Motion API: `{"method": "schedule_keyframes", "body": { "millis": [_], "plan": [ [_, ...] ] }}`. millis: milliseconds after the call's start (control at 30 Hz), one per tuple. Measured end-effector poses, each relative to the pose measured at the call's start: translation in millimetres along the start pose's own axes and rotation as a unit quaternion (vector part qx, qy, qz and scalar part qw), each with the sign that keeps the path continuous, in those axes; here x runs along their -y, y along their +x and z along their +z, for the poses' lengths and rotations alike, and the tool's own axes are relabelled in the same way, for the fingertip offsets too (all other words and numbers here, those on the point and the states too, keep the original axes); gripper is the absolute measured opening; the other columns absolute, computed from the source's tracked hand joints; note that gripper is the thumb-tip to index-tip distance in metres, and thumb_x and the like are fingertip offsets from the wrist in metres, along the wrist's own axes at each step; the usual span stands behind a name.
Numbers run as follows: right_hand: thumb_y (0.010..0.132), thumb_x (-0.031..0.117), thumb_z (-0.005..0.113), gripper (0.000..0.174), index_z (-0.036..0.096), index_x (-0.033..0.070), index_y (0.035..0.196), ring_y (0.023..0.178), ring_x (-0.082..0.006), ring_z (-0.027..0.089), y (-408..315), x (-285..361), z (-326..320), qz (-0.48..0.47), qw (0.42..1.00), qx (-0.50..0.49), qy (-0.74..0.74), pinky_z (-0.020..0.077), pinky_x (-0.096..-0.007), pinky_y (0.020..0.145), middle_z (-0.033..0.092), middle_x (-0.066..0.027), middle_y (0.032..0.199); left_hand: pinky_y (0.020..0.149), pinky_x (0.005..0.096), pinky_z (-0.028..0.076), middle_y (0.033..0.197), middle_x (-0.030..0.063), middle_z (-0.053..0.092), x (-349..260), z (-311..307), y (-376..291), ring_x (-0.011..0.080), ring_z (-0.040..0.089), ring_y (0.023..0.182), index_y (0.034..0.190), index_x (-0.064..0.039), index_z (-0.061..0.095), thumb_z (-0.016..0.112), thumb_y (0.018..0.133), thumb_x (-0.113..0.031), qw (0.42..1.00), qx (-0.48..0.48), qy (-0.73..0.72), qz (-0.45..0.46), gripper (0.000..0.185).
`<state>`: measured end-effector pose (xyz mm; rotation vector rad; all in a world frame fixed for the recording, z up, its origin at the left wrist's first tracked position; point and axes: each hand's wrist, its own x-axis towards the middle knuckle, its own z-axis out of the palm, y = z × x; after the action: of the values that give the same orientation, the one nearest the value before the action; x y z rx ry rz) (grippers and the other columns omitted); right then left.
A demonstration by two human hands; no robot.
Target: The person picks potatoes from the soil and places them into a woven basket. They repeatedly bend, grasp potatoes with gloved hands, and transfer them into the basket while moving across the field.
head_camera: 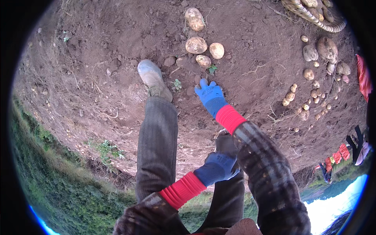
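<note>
My right hand (209, 92), in a blue work glove with a red cuff, reaches down to the soil with its fingers spread. Nothing shows between the fingers, though the palm side is hidden. Just beyond it lie a small potato (203, 61), a rounder pale potato (217, 50) and a large soil-stained potato (196, 45). Farther off is another large potato (194, 19). My left hand (217, 168), gloved alike, rests bent against my right leg (229, 188) near the knee; its fingers are mostly hidden.
A woven basket (318, 22) with potatoes stands at the upper right. Several potatoes of mixed sizes, among them a big one (327, 50), lie scattered below it. My left shoe (152, 77) is planted beside a small weed (176, 84). Red sacks (340, 154) and people appear at the right rim.
</note>
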<state>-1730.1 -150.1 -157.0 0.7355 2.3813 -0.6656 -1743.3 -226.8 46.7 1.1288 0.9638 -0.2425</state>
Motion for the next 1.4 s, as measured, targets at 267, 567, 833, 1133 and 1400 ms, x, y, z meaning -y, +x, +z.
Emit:
{"method": "schedule_keyframes", "body": {
  "millis": [267,567,833,1133,1400],
  "plan": [
    [0.089,0.016,0.056,0.036,0.056,0.014,0.126,0.092,-0.0320,0.066,-62,-64,1,0.009,0.995,0.070,0.072,0.0562,-0.0457,0.066,0.052,-0.0173,0.115,0.081,0.0492,0.053,0.105,0.0231,0.064,-3,8,10,0.0387,0.066,0.094,0.120,-0.004,0.055,0.049,0.095,-0.050,0.999,0.029,-0.028,-0.003,0.053],
    [0.088,0.014,0.066,0.050,0.050,0.010,0.135,0.089,-0.0157,0.065,-101,-82,24,0.132,0.568,0.019,0.812,0.0560,-0.0346,0.063,0.058,-0.0094,0.118,0.079,0.0502,0.053,0.098,0.0214,0.064,-10,3,17,0.0384,0.066,0.091,0.113,-0.006,0.055,0.049,0.095,-0.051,0.998,-0.003,0.059,-0.008,0.049],
    [0.097,0.037,0.060,0.044,0.055,0.006,0.128,0.092,-0.0178,0.065,-223,-157,-3,0.095,0.056,-0.255,0.961,0.0583,-0.0298,0.072,0.064,-0.0081,0.112,0.074,0.0506,0.052,0.092,0.0189,0.062,-11,14,21,0.0376,0.066,0.086,0.110,-0.008,0.055,0.052,0.094,-0.051,0.998,-0.012,0.055,0.028,0.046],
    [0.089,0.020,0.068,0.044,0.052,0.014,0.130,0.089,-0.0228,0.061,-249,-56,209,0.539,0.280,-0.089,0.789,0.0570,-0.0440,0.077,0.060,-0.0061,0.100,0.068,0.0489,0.052,0.086,0.0184,0.062,-1,23,21,0.0385,0.064,0.076,0.112,-0.008,0.060,0.063,0.090,-0.043,0.993,-0.057,0.076,0.068,0.041],
    [0.083,0.002,0.069,0.048,0.047,0.006,0.126,0.081,-0.0153,0.061,-201,-41,268,0.574,0.183,-0.266,0.753,0.0520,-0.0317,0.065,0.063,-0.0043,0.097,0.066,0.0488,0.051,0.086,0.0204,0.060,8,34,21,0.0401,0.062,0.075,0.112,-0.006,0.058,0.063,0.090,-0.042,0.991,-0.012,0.120,0.053,0.042]
  ]
}}
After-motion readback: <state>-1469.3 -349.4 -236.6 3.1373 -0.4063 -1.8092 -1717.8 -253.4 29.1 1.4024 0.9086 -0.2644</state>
